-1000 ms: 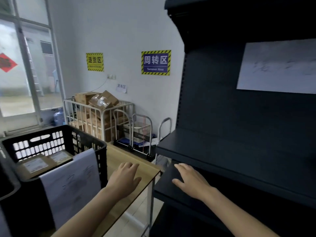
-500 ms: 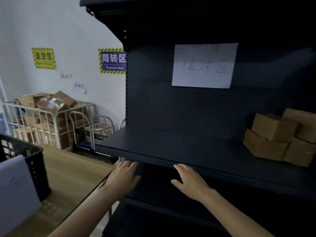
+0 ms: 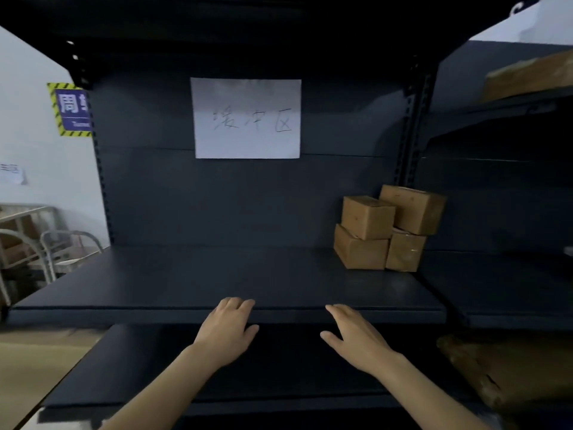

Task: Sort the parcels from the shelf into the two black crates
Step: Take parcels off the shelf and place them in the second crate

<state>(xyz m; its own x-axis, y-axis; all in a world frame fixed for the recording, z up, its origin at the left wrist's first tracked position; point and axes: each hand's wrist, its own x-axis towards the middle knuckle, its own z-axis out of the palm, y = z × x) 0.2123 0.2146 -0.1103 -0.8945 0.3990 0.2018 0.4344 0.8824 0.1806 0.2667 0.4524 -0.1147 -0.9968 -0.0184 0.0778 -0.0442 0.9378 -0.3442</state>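
Several brown cardboard parcels (image 3: 387, 229) are stacked in two layers at the back right of the dark shelf board (image 3: 198, 283). My left hand (image 3: 228, 332) and my right hand (image 3: 356, 338) hover palm down just in front of the board's front edge, both empty with fingers apart. The parcels lie well beyond and to the right of my right hand. No black crate is in view.
A white handwritten paper sign (image 3: 246, 117) hangs on the shelf's back panel. A lower shelf board (image 3: 148, 364) runs under my arms. A brown package (image 3: 508, 373) lies at the lower right, another box (image 3: 527, 77) on the upper right shelf. Metal carts (image 3: 40, 243) stand at left.
My view has swung right from the crate and wooden table to face the shelf square on. The parcel stack has come into view. Both hands stay open and empty.
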